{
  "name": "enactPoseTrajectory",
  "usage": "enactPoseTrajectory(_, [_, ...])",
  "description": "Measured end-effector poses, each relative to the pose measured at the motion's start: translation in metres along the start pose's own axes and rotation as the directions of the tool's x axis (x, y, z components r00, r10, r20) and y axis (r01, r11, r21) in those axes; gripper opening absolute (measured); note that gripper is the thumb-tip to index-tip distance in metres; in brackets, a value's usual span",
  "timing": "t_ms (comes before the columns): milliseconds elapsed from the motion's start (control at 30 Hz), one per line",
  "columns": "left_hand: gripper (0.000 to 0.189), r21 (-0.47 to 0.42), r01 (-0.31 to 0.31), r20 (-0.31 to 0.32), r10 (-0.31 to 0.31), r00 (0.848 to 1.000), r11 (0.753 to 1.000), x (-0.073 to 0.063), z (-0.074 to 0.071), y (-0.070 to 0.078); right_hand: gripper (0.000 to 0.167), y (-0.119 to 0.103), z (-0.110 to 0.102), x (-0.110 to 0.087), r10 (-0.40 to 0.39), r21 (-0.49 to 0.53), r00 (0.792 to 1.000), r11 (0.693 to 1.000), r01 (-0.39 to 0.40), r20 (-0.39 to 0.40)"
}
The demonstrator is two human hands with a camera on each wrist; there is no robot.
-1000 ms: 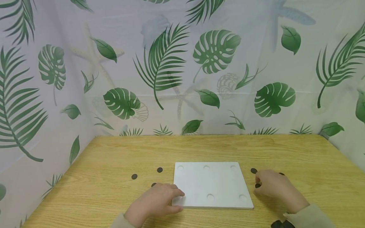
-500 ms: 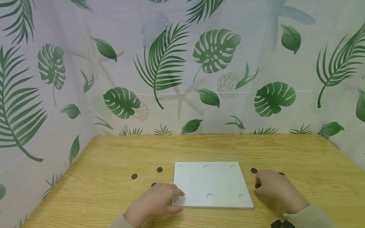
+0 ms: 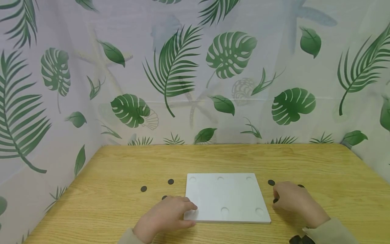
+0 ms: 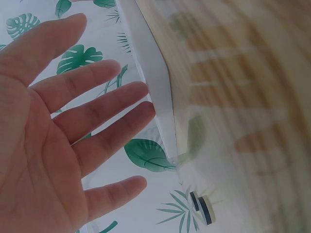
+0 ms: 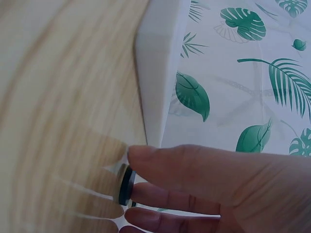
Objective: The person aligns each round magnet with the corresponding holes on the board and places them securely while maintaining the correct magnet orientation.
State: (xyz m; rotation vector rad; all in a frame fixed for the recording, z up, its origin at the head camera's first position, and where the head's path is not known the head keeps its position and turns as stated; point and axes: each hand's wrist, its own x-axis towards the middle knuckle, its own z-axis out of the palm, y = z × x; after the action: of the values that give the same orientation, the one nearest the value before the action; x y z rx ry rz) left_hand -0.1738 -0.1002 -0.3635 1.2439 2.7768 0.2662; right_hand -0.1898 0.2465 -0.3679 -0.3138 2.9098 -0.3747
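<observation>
Pinching a black disc [image 5: 127, 186] just right of the white board [image 3: 222, 196] with your right hand [image 3: 290, 197], your left hand [image 3: 169, 214] spread and empty at its left edge, you seem barely started, visible hollows [image 3: 224, 211] unfilled and more discs [image 3: 143, 188] on the worktop [image 3: 195, 159].

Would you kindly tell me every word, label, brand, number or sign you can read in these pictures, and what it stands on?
None: no text or sign can be read in any view.
White board: only shallow round recesses.
Black discs: no marks visible, though they are too small to rule out fine lettering.
Cloth backdrop: leaf and sea-life print only.
</observation>
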Motion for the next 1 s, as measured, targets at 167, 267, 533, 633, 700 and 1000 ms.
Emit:
enactPoseTrajectory(167, [0.030, 0.010, -0.001, -0.008, 0.001, 1.000, 1.000, -0.0002, 0.0007, 0.0001, 0.015, 0.0006, 0.0011, -0.0001, -0.001, 0.007, 1.000, 1.000, 0.001, -0.005])
enactPoseTrajectory(267, [0.030, 0.013, -0.001, -0.011, 0.001, 1.000, 1.000, -0.0002, 0.0011, 0.0000, 0.014, 0.0008, 0.0012, -0.0003, -0.001, 0.008, 1.000, 1.000, 0.001, -0.008])
enactPoseTrajectory(533, [0.031, 0.016, 0.007, -0.005, -0.007, 1.000, 1.000, 0.0006, 0.0017, -0.0008, 0.013, -0.0003, -0.0003, -0.0016, 0.002, -0.005, 1.000, 1.000, -0.002, -0.006])
enactPoseTrajectory(633, [0.031, 0.016, 0.007, -0.004, -0.007, 1.000, 1.000, 0.0008, 0.0019, -0.0010, 0.013, -0.0007, 0.0006, -0.0021, 0.002, -0.015, 1.000, 1.000, -0.002, -0.018])
enactPoseTrajectory(700, [0.031, 0.014, 0.007, -0.002, -0.007, 1.000, 1.000, 0.0008, 0.0019, -0.0011, 0.013, -0.0010, 0.0018, -0.0025, 0.001, -0.025, 1.000, 1.000, -0.001, -0.029])
enactPoseTrajectory(1000, [0.030, 0.016, 0.004, -0.001, -0.004, 1.000, 1.000, 0.0007, 0.0011, -0.0004, 0.015, -0.0039, 0.0013, -0.0054, 0.002, -0.064, 0.999, 0.998, -0.005, -0.046])
